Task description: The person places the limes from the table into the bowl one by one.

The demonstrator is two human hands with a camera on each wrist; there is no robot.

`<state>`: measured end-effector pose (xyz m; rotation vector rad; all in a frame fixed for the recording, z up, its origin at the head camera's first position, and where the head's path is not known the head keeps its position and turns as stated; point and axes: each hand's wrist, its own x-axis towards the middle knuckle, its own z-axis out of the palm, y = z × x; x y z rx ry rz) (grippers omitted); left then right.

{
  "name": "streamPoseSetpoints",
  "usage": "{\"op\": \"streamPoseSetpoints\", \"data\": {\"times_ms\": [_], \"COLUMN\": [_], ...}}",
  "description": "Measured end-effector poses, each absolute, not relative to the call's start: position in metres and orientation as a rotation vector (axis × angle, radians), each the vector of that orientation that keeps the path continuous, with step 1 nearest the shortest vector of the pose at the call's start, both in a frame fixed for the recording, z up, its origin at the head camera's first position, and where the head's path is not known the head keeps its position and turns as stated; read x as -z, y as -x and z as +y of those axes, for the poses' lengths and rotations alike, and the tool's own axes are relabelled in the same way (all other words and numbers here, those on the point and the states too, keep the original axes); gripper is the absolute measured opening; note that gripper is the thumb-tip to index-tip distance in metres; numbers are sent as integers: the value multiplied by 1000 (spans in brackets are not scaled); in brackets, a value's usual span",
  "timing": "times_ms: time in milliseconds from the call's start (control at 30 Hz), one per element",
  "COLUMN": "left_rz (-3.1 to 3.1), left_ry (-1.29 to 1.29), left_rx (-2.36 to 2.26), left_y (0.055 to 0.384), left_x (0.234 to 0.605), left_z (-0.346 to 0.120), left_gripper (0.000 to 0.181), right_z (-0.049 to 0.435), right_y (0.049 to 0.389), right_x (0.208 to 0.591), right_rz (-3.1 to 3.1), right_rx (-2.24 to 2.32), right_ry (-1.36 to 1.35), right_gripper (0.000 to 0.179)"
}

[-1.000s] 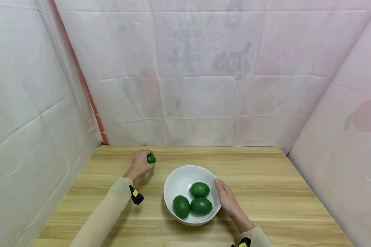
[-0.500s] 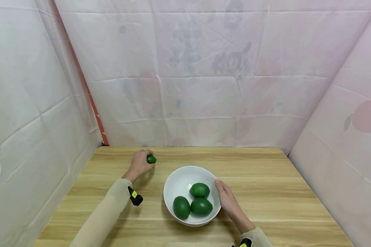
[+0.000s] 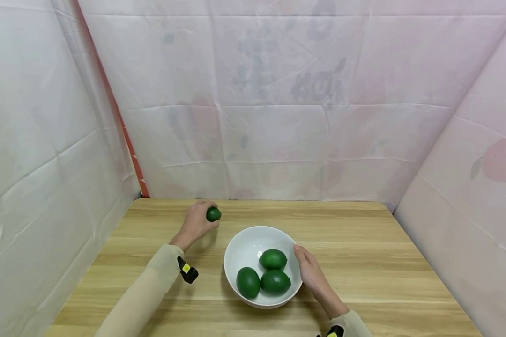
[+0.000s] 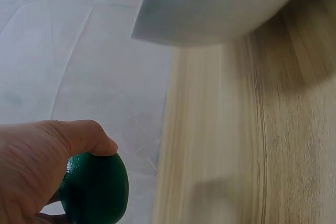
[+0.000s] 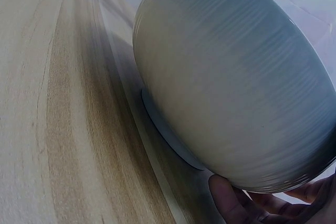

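A green lime (image 3: 213, 214) is pinched between the thumb and fingers of my left hand (image 3: 196, 221), beyond and left of the bowl in the head view. In the left wrist view the lime (image 4: 100, 190) shows below the thumb, and a soft shadow falls on the wood. My right hand (image 3: 312, 272) holds the right rim of a white bowl (image 3: 243, 245), which stands on the table. Three more limes lie in this bowl: one at the back (image 3: 272, 259), one at the left (image 3: 248, 282), one at the right (image 3: 276, 282). Ribbed outer bowl wall (image 5: 231, 77) fills much of the right wrist view.
The wood-grain table (image 3: 383, 262) ends at a pale printed cloth (image 3: 274, 135) hung behind it. More cloth hangs along the left (image 3: 46, 187) and right sides. A black wrist camera (image 3: 188, 271) sits on the left sleeve.
My left hand has moved a little to the right and upward in the head view, carrying the lime toward the bowl's side. The right hand and the bowl have stayed in place.
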<state>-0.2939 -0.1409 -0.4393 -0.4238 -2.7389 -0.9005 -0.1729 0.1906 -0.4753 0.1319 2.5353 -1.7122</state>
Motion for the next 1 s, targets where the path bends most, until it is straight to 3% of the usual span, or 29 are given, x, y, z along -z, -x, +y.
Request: {"op": "streamPoseSetpoints", "data": {"times_ms": [1000], "left_rz": [-2552], "left_ry": [743], "left_rx": [900], "left_y": [265], "left_x": [404], "left_z": [-110], "left_gripper": [31], "right_z": [189], "right_y": [174], "right_x": [476], "right_rz": [2526], "right_rx": [1722], "right_ry": [-122], "right_gripper": [58]}}
